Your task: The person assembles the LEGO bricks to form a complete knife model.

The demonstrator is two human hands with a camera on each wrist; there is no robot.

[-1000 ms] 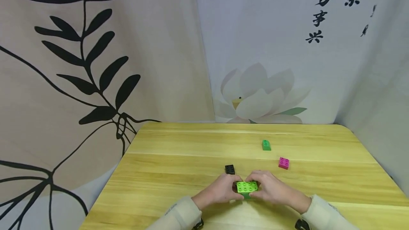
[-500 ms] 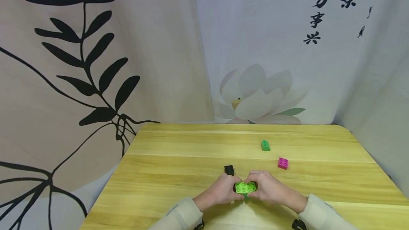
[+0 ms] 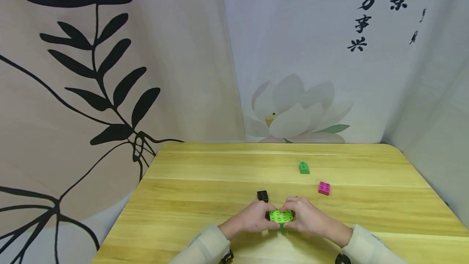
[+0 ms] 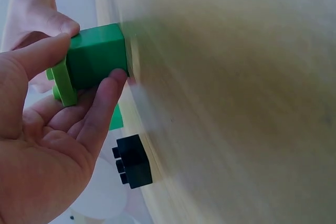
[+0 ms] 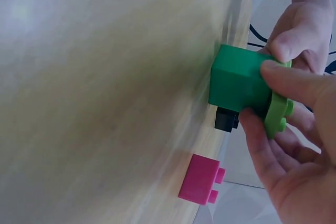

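Near the front of the table, both hands hold a stack of two toy building bricks between them. Its top is a thin lime-green brick (image 3: pixel 281 216) with studs; under it is a taller dark green block (image 5: pixel 239 80). My left hand (image 3: pixel 254 216) grips the left side, with the thumb on the near side and fingers on the far side. From the right, my right hand (image 3: pixel 307 216) grips it in the same way. In the left wrist view the lime brick (image 4: pixel 64 83) lies against the green block (image 4: pixel 97 56). Some fingers are hidden behind the stack in the head view.
Just beyond the left hand stands a black brick (image 3: pixel 262 196). A pink brick (image 3: pixel 324 188) lies farther right, and a small green brick (image 3: pixel 304 168) sits toward the back of the wooden table (image 3: pixel 205 166). Printed curtains hang behind the table.
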